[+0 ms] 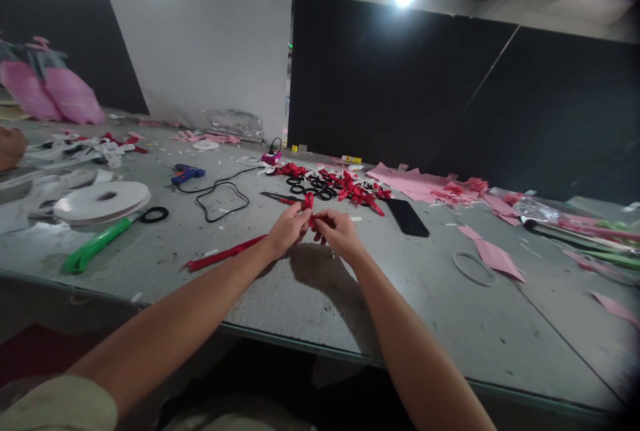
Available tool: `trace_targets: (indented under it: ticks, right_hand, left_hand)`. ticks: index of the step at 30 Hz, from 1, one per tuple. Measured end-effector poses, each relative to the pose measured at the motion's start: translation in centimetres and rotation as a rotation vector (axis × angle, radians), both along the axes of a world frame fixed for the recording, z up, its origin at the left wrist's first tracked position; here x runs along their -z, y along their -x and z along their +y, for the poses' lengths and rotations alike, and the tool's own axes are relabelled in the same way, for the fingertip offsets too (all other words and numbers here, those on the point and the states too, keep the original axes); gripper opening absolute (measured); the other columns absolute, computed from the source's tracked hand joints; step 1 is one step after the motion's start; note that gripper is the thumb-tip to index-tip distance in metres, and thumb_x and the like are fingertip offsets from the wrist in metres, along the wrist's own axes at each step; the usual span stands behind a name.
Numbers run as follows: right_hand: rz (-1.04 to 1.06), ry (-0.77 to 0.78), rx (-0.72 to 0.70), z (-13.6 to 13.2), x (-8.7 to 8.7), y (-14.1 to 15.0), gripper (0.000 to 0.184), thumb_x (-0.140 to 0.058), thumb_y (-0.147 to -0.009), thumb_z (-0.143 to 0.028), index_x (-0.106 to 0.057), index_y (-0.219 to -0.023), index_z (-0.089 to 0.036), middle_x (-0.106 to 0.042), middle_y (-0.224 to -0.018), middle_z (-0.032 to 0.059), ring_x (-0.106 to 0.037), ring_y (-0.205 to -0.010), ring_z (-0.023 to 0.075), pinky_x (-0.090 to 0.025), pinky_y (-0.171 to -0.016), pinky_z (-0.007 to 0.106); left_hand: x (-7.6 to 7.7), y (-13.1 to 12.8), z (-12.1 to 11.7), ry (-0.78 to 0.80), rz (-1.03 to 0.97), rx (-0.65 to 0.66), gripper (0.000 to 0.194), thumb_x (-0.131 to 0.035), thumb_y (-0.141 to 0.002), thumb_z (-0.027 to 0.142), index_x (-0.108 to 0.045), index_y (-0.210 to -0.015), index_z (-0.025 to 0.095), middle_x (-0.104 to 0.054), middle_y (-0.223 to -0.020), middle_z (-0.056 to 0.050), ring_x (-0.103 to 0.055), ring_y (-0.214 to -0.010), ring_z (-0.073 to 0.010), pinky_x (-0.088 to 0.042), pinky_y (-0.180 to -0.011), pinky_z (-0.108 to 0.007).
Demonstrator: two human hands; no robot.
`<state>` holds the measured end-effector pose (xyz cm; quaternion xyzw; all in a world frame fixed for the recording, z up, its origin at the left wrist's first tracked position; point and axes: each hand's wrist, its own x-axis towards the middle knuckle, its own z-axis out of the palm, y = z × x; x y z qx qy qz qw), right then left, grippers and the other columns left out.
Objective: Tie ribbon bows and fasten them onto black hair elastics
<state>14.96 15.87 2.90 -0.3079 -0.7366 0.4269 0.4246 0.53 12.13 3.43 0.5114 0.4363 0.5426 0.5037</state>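
Observation:
Above the middle of the table, both hands pinch one small looped red ribbon (pixel 309 201). My left hand (pixel 290 225) is closed on its left side, with the loop standing up past the fingertips. From the right, my right hand (pixel 338 231) has its thumb and fingers closed on the lower part. Just beyond the hands lies a pile of red ribbon bows (pixel 353 187), with black rings (pixel 320 189) and scissors (pixel 280 197) beside it. A length of red ribbon (pixel 225 255) lies on the table, partly behind my left forearm.
A blue glue gun (pixel 187 174) trails a black cord (pixel 223 184). To the left are a white ribbon roll (pixel 103 201), a green-handled tool (pixel 97 245) and another person's hand (pixel 11 148). On the right lie a black phone (pixel 408 217), pink sheets (pixel 413 182) and a grey ring (pixel 473 269).

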Motion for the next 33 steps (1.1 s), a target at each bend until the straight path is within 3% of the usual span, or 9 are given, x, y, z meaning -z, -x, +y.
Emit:
trace_targets:
  ticks: [5,12,19,27,33]
  right_hand:
    - [-0.096,-0.105,-0.011,-0.1,0.2,0.0,0.035,-0.054,-0.088,-0.048,-0.068,-0.091,-0.016,-0.062,-0.061,0.0008,-0.058,-0.047,0.0119,-0.044,-0.044,0.021]
    - [-0.251,-0.304,0.073,-0.1,-0.3,-0.2,0.032,-0.055,-0.089,-0.034,-0.064,-0.062,-0.018,-0.059,-0.054,0.0003,-0.053,-0.048,0.0113,-0.036,-0.052,0.022]
    - [-0.294,-0.373,0.138,-1.1,-0.9,1.1,0.033,-0.056,-0.087,-0.027,-0.059,-0.056,-0.019,-0.058,-0.051,0.0014,-0.05,-0.049,0.0134,-0.033,-0.055,0.025]
    - [-0.191,-0.274,0.157,-0.9,-0.2,0.6,0.034,-0.05,-0.092,-0.042,-0.067,-0.077,-0.017,-0.061,-0.058,0.0022,-0.054,-0.051,0.0135,-0.039,-0.053,0.023]
    - [-0.057,-0.183,0.175,-0.2,-0.1,0.6,0.03,-0.059,-0.085,-0.043,-0.072,-0.085,-0.016,-0.067,-0.072,0.005,-0.057,-0.06,0.0143,-0.045,-0.057,0.025]
  left_hand:
    - [-0.1,0.1,-0.1,0.059,-0.052,0.026,0.019,-0.052,-0.088,0.04,-0.047,-0.095,0.022,-0.032,-0.045,0.012,-0.022,-0.029,-0.0051,-0.017,-0.033,-0.016]
    - [0.0,0.1,0.1,0.107,-0.153,0.005,0.022,-0.061,-0.081,0.037,-0.045,-0.081,0.021,-0.032,-0.045,0.012,-0.022,-0.03,-0.0037,-0.014,-0.032,-0.015]
    - [0.0,0.2,0.5,0.103,-0.229,-0.092,0.028,-0.066,-0.075,0.035,-0.043,-0.078,0.021,-0.035,-0.045,0.012,-0.021,-0.03,-0.0021,-0.012,-0.034,-0.015]
    - [-0.2,0.3,0.0,0.026,-0.179,0.014,0.03,-0.06,-0.082,0.044,-0.051,-0.098,0.021,-0.035,-0.048,0.011,-0.026,-0.033,-0.0048,-0.018,-0.034,-0.015]
    - [0.5,0.3,0.4,-0.044,-0.099,-0.001,0.037,-0.051,-0.086,0.042,-0.055,-0.114,0.018,-0.055,-0.059,0.003,-0.05,-0.046,-0.0105,-0.036,-0.041,-0.018]
